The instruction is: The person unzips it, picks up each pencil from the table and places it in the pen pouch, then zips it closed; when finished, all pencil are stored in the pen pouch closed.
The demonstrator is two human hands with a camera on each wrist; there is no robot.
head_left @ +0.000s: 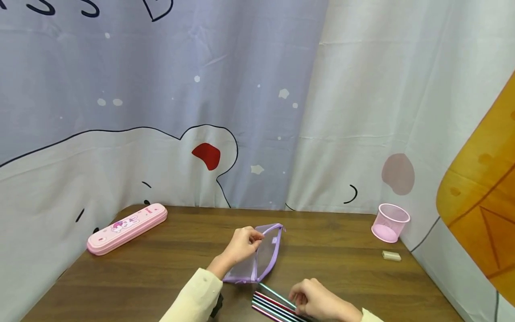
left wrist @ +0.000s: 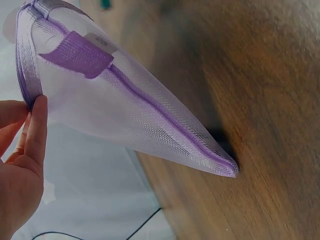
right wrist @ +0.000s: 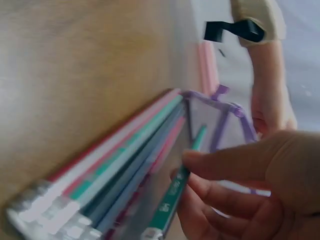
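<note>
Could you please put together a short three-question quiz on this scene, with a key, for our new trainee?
1. Which of the person's hands holds the purple-edged mesh pouch?
2. True or false: the small beige block lies inside the pink cup.
3. What does the right hand pinch?
A) the pink case
B) a green pencil
C) the small beige block

Key:
1. The left hand.
2. False; the small beige block lies on the table, outside the pink cup.
3. B
</note>
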